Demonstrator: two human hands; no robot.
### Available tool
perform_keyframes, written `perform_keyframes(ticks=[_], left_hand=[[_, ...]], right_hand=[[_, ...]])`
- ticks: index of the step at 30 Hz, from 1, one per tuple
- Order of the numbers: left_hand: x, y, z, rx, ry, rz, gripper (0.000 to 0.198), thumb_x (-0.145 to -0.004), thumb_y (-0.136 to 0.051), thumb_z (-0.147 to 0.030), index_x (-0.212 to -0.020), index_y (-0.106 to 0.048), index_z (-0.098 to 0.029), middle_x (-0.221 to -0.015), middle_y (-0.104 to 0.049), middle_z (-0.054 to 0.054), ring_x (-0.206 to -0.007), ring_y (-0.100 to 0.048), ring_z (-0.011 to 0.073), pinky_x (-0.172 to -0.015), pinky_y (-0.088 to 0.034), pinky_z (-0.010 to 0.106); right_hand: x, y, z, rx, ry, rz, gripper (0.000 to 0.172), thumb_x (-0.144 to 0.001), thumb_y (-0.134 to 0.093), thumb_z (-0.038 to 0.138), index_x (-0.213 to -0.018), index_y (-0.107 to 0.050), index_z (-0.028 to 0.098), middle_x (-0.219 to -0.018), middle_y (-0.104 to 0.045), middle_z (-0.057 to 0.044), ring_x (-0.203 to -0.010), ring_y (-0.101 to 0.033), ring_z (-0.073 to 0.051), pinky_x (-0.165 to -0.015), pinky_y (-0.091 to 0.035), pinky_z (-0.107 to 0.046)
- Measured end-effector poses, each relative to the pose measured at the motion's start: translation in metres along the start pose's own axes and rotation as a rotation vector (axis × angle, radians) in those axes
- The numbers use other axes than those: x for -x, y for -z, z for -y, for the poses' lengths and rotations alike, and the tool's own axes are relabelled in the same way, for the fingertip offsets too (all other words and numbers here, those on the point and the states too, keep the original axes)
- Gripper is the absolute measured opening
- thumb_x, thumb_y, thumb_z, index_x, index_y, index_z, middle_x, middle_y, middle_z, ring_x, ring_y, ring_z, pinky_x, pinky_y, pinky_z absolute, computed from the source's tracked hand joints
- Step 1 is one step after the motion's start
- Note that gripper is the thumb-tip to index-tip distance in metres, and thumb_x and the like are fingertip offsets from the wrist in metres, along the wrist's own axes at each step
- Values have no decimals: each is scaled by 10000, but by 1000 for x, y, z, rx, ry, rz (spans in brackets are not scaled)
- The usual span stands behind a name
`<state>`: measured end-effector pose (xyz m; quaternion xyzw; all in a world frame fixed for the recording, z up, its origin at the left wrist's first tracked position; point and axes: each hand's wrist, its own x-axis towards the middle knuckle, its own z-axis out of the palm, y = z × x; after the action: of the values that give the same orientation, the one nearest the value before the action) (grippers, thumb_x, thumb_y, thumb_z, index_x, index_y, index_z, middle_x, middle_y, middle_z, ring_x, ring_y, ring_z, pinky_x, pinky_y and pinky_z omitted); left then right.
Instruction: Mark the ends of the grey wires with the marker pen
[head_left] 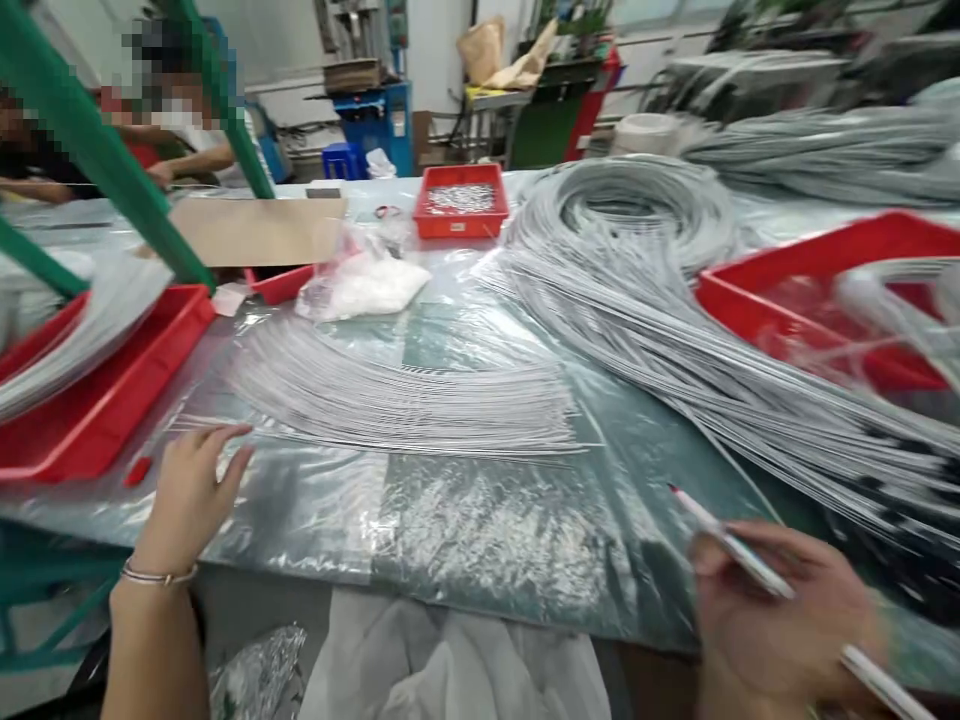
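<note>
My left hand (191, 485) is over the table near the left ends of a fanned row of thin white-grey cables (420, 405). Its fingers are apart with nothing in them. A small red pen cap (137, 471) lies just left of it, beside a red bin. In my right hand (787, 600), low at the right, is a white marker pen (739, 550) with a bare dark red tip pointing up and left. The fingers are closed around the pen, and the hand is blurred. Another white stick-like thing (885, 685) shows by the right wrist; its kind is unclear.
A red bin (169, 345) with cables stands left; another red bin (795, 265) is right. Long coiled cables (622, 290) cross the right side. Behind are a red tray (461, 230) of small metal parts, a plastic bag (367, 285) and green posts (120, 160). People sit far left.
</note>
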<state>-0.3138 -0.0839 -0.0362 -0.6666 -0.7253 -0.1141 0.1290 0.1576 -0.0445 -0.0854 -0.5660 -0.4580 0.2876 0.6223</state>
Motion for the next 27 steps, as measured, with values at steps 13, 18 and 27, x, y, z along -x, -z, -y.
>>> perform_keyframes(ticks=[13,18,27], left_hand=[[-72,-45,-201,8,-703,274,173,-896,-504,-274,-856,-555,-113,-891,-561,105,-852,-516,252,-696,-411,350],[-78,-52,-188,227,-574,303,222,-963,-347,-232,-971,-540,-123,-849,-613,72,-780,-571,207,-683,-419,316],[-93,-27,-179,550,-652,525,356,-978,-300,-335,-893,-599,-161,-814,-635,34,-738,-583,154,-661,-391,234]], right_hand=[[4,-11,-13,-323,-82,24,557,-785,-430,702,-771,-590,169,-456,-531,17,-363,-430,-99,-371,-339,-203],[3,-13,-11,-360,-102,-20,505,-790,-478,658,-782,-590,165,-486,-550,14,-367,-431,-90,-377,-344,-201],[2,-13,-10,-377,-158,-154,399,-836,-514,533,-919,-593,150,-556,-638,-8,-338,-456,-84,-396,-365,-211]])
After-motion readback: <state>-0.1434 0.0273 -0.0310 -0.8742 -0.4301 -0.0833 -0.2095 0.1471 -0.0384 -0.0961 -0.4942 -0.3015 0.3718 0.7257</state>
